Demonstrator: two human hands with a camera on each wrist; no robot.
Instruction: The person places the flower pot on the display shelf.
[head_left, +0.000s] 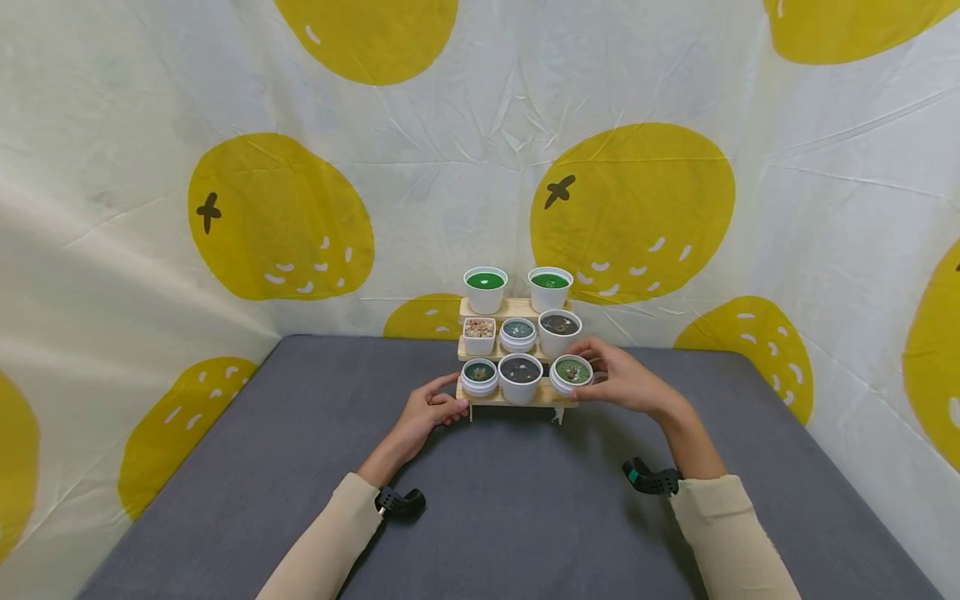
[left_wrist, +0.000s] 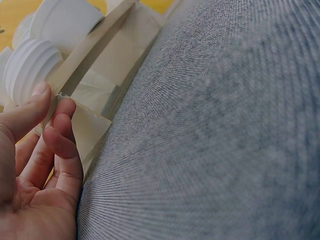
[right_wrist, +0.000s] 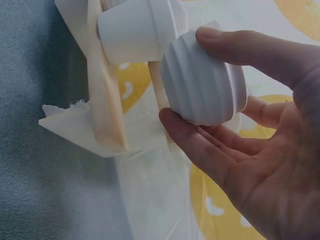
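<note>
My right hand (head_left: 630,381) grips a ribbed white pot (head_left: 573,372) with a mottled green top, at the right end of the lowest step of a small wooden tiered stand (head_left: 543,402). In the right wrist view, the thumb and fingers curl around this ribbed pot (right_wrist: 202,80), which is tilted and stands off the step's wooden board (right_wrist: 106,100). At the stand's left front corner, my left hand (head_left: 427,414) pinches the end of the lowest step between thumb and fingers. Beside that thumb sits another ribbed pot (left_wrist: 32,70), and a smooth white pot (head_left: 520,379) stands mid-step.
The middle step bears a square pot (head_left: 478,333), a ribbed pot (head_left: 517,335) and a smooth pot (head_left: 559,333). Two green-topped pots (head_left: 485,292) stand on the top step. Behind the grey table (head_left: 360,367) hangs a white curtain (head_left: 450,200) with yellow fruit prints.
</note>
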